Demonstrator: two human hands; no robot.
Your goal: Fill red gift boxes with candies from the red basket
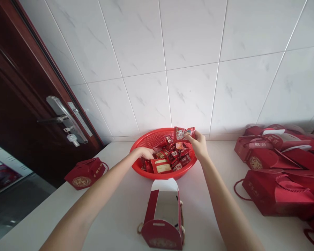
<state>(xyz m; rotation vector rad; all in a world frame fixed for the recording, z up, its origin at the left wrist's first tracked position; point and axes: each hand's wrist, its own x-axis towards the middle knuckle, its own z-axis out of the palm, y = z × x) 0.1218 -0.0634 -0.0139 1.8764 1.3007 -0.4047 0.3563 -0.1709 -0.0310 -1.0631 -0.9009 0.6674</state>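
Over the back right of a red plastic basket [143, 138], my right hand [199, 144] pinches a red snack packet [180, 134] with a printed front. My left hand [146, 153] reaches over the basket's left side, fingers closed at the corner of a red and cream packet [162, 166]; its fingertips are partly hidden. Several small red wrapped sweets [174, 153] lie in the basket. In front of it stands a dark red gift box [162, 233] with its top open, a white inside and rope loops at its sides.
A closed red box [86, 172] with a cord handle stands at the left of the white table [115, 209]. Several more red boxes [277, 191] crowd the right side. Behind rises a tiled wall [191, 94]; a dark door [28, 87] with keys is at left.
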